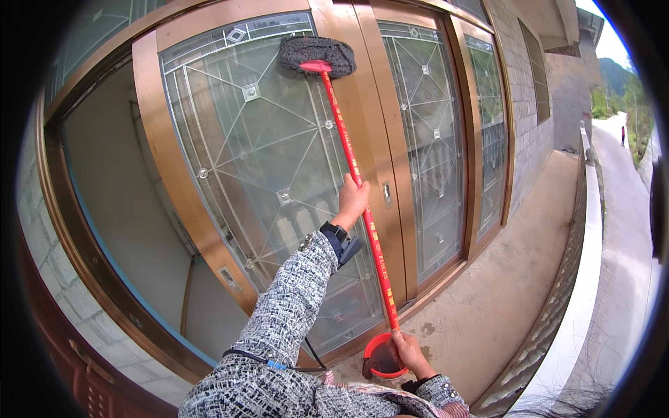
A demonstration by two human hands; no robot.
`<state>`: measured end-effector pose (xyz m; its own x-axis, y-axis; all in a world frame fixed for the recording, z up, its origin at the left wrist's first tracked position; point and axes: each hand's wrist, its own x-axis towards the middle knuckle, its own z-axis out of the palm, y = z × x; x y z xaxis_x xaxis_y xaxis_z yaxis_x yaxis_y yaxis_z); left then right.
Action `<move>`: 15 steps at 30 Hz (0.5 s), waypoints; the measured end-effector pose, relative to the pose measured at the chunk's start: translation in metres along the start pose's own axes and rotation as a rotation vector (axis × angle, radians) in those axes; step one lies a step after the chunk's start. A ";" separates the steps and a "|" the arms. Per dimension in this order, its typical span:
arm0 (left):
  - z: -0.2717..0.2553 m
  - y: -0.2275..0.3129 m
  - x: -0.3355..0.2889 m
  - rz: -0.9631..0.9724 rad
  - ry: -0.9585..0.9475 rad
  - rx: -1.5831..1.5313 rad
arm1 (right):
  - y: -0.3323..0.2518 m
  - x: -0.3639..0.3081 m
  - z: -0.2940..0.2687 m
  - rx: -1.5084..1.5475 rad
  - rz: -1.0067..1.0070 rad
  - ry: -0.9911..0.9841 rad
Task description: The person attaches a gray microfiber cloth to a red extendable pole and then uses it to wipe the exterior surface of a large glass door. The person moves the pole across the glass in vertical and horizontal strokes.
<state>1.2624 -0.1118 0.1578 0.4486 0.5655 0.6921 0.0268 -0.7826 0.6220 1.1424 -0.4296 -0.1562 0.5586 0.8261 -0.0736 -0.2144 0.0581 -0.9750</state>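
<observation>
A mop with a long red handle (380, 258) and a dark grey shaggy head (336, 56) is raised against the door. My left hand (352, 200) is closed around the middle of the handle. Lower down, my right hand (411, 352) grips the handle near its bottom end. The mop head lies at the upper right of a patterned glass pane (251, 153), overlapping the copper-coloured frame (362, 111). Below, beside my right hand, a red bucket (367, 366) stands on the floor, partly hidden; something dark is inside it.
An open doorway (111, 160) is at the left. More glass door panels (425, 139) run to the right along a block wall (527, 160). The concrete floor (481, 292) is bounded by a white balustrade (575, 299). Beyond it a person (622, 136) stands on a road.
</observation>
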 end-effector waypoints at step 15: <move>0.079 0.077 0.154 0.021 0.038 -0.494 | -0.192 0.156 -0.096 -0.112 -0.292 0.047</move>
<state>1.4045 -0.1056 0.2831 0.4117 0.5671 0.7134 -0.4122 -0.5823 0.7007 1.3477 -0.3657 -0.0006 0.6203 0.7569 0.2056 0.0488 0.2244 -0.9733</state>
